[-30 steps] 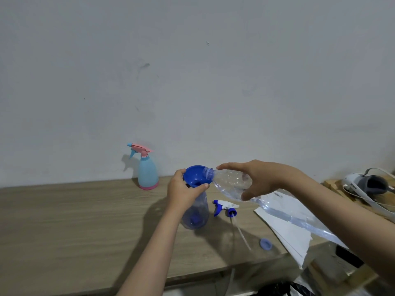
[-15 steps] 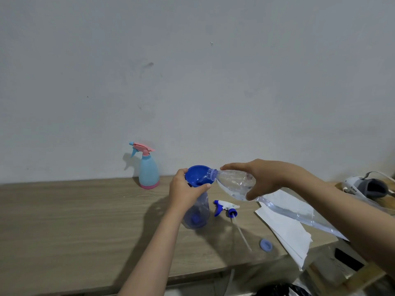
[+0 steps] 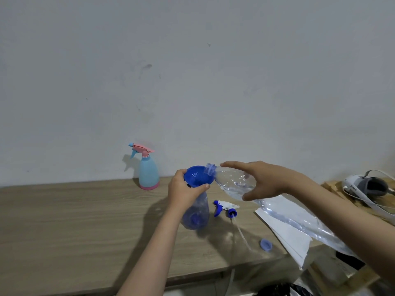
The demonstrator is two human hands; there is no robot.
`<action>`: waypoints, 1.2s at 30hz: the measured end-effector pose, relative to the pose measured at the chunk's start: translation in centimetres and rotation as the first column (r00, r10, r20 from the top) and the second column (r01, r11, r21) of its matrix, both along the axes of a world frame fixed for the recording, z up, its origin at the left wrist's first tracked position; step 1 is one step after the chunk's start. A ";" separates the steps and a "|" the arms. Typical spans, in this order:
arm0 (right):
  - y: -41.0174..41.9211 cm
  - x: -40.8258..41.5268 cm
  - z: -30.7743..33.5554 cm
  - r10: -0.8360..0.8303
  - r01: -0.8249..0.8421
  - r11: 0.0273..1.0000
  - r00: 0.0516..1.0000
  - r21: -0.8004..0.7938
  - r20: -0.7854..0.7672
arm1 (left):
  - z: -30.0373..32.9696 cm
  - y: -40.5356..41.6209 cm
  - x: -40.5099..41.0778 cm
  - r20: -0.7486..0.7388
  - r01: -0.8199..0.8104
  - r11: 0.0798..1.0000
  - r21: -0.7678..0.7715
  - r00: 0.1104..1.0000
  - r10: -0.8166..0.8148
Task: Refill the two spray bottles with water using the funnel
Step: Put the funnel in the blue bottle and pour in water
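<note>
A dark blue funnel (image 3: 197, 175) sits in the neck of a translucent blue spray bottle (image 3: 196, 214) standing on the wooden table (image 3: 74, 221). My left hand (image 3: 183, 190) grips the funnel and the bottle's neck. My right hand (image 3: 263, 180) holds a large clear water bottle (image 3: 233, 182) tilted on its side, its open mouth over the funnel's rim. The blue bottle's white and blue spray head (image 3: 225, 208) lies on the table just to the right. A light blue spray bottle with a pink trigger (image 3: 148, 170) stands by the wall, its head on.
A small blue cap (image 3: 266, 244) lies near the table's front right. White papers (image 3: 286, 233) overhang the right edge. A white and grey headset with cables (image 3: 367, 185) rests on a wooden surface at far right. The wall runs close behind.
The clear bottle's mouth has risen slightly and sits over the funnel's rim. My left hand keeps its hold on the funnel and bottle neck.
</note>
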State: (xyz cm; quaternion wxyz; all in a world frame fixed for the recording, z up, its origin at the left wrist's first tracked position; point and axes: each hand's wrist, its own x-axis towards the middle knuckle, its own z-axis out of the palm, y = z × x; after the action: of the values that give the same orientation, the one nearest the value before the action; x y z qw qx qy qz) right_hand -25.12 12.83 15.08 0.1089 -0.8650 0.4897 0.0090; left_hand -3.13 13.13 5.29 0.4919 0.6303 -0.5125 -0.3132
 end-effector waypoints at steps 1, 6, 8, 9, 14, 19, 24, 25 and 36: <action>0.1 -0.1 0.0 0.002 -0.001 1.000 1.000 -0.013 0.027 | 0.0 0.0 0.0 0.005 0.001 1.000 0.002 1.000 -0.001; 0.7 -0.5 0.5 0.047 -0.014 0.994 0.949 -0.109 0.313 | 0.0 0.0 0.1 0.009 0.005 1.000 0.002 1.000 -0.005; 0.7 -1.1 0.4 0.065 0.008 0.986 0.896 -0.164 0.439 | 0.1 0.0 0.1 0.015 0.004 1.000 0.002 1.000 -0.004; 0.7 -1.4 0.3 0.073 0.027 0.981 0.868 -0.194 0.491 | 0.0 0.0 0.1 0.014 0.001 1.000 0.004 1.000 -0.001; -0.1 -2.9 -1.2 0.099 0.174 0.937 0.700 -0.303 0.707 | -0.1 0.0 0.0 0.016 0.000 1.000 0.004 1.000 0.000; -1.6 -4.1 -5.0 0.107 0.355 0.867 0.552 -0.349 0.827 | -0.1 -0.1 0.0 0.011 0.000 1.000 -0.003 1.000 0.000; -2.8 -4.4 -8.7 0.147 0.470 0.790 0.479 -0.394 0.865 | -0.2 -0.2 0.0 0.010 -0.002 1.000 -0.005 1.000 0.002; -3.0 -4.4 -9.3 0.153 0.478 0.784 0.470 -0.396 0.869 | -0.2 -0.2 0.0 0.010 -0.002 1.000 -0.005 1.000 0.002; -2.4 -3.4 -12.8 0.074 0.586 0.732 0.438 -0.347 0.896 | -0.6 -0.2 -0.5 0.015 -0.016 1.000 -0.023 1.000 0.016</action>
State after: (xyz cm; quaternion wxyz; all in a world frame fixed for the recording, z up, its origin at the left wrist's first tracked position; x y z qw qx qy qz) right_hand -28.57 10.44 2.33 0.0500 -0.6367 0.4728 -0.6071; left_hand -3.63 12.90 4.72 0.4975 0.6312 -0.5147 -0.2986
